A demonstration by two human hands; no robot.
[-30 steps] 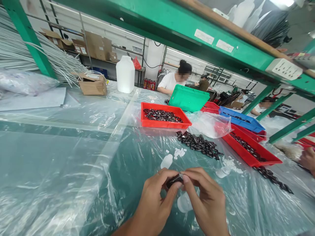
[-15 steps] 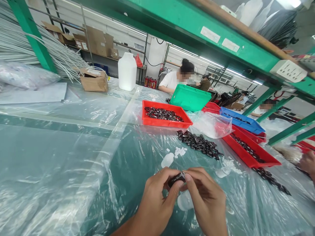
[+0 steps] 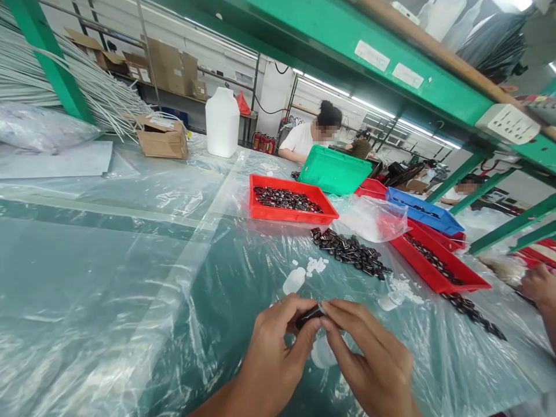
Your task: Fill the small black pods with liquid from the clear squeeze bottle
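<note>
Black plastic piece (image 3: pixel 307 317) is up over the bench (image 3: pixel 108 260), pinched in my left hand (image 3: pixel 280 350). My right hand (image 3: pixel 373 353) is close by, with its fingertips at one end of the piece; I can't tell if they grip it. Past my hands are a little whitish bottle (image 3: pixel 294 281), tiny white bits (image 3: pixel 316 266) and a pile of black pieces (image 3: pixel 351 253). Behind that pile, a red tray (image 3: pixel 291 215) has lots more.

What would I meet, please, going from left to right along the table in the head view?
Plastic bag, cardboard box, white jug, left hand, dark piece, right hand, another person's hand.
</note>
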